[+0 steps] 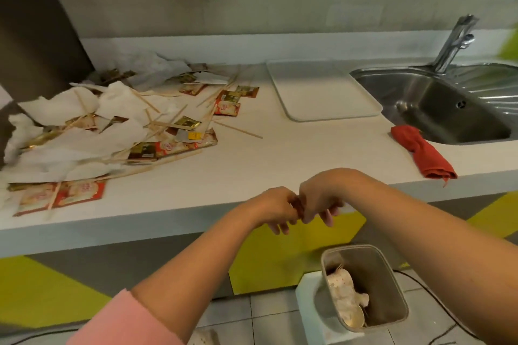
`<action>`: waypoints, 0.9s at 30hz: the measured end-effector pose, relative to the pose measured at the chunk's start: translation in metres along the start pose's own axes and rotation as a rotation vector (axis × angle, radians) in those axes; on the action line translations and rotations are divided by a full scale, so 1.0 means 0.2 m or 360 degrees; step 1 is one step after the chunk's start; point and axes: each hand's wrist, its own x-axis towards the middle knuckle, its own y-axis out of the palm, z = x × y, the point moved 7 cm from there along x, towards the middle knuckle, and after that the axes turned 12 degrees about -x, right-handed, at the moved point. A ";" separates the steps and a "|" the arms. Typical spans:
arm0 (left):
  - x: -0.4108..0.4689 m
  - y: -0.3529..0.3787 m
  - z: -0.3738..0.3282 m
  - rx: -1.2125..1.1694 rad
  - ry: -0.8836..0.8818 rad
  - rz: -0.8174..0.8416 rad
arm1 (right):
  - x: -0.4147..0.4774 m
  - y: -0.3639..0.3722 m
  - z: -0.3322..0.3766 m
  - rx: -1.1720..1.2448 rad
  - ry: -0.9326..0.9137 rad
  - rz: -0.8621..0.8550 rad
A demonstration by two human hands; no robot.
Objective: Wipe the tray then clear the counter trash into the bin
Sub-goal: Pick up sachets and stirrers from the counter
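Observation:
A white tray (322,89) lies bare on the white counter (252,159), left of the sink. Trash (112,131) covers the counter's left part: crumpled paper towels, several wooden stir sticks and red and gold sachets. A grey bin (370,286) stands on the floor below the counter's front edge, with crumpled paper inside. My left hand (276,209) and my right hand (319,200) meet in front of the counter edge, above and left of the bin. Both pinch a small brown scrap (297,206) between their fingers. A red cloth (420,152) lies by the sink.
A steel sink (448,109) with a tap (454,42) fills the counter's right end. A white block (308,314) sits beside the bin on the tiled floor, and a black cable (437,297) runs past it. A dark appliance (33,31) stands at the far left.

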 end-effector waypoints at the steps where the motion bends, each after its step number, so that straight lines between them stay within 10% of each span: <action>1: -0.04 -0.06 0.00 -0.0030 0.0017 -0.0027 | -0.02 -0.06 0.03 -0.0035 -0.0022 -0.0024; 17: -0.25 -1.03 0.21 -0.0046 0.0148 -0.1034 | 0.26 -0.76 0.33 0.0591 0.0018 -0.0986; 27: -0.11 -1.29 0.24 0.0000 0.0152 -0.1121 | 0.53 -0.91 0.35 0.0920 0.0147 -0.1059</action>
